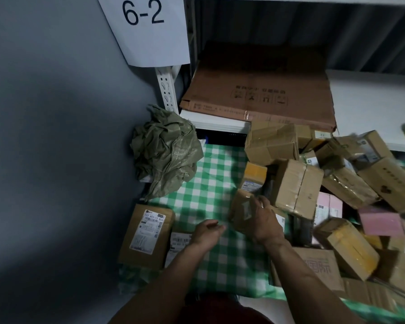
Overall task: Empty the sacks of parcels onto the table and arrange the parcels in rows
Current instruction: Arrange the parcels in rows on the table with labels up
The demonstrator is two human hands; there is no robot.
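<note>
1. While the right hand (pixel 264 220) closes its fingers over a small brown parcel (pixel 242 212) at the left edge of the pile, the left hand (pixel 207 231) hangs open and empty just above the table, palm turned inward, fingers loosely spread.
2. That parcel is tilted, its lower edge near the green-and-white checked tablecloth (pixel 208 183); whether it rests on the cloth or is lifted clear cannot be told.
3. A heap of cardboard parcels (pixel 297 183) fills the right side of the table, lying at all angles on one another, with a pink box (pixel 380 220) and a yellow-taped box (pixel 351 246) among them.
4. At the table's near-left corner a brown parcel with a white label (pixel 146 237) lies flat, and a second labelled parcel (pixel 179 242) lies just beside it, partly under the left forearm.
5. A crumpled green sack (pixel 166 150) sits at the far-left corner against the grey wall.
6. Behind the table, a flat brown carton (pixel 260 90) lies on a white shelf (pixel 365 99), and a paper sign reading 6-2 (pixel 145 26) hangs on the upright.
</note>
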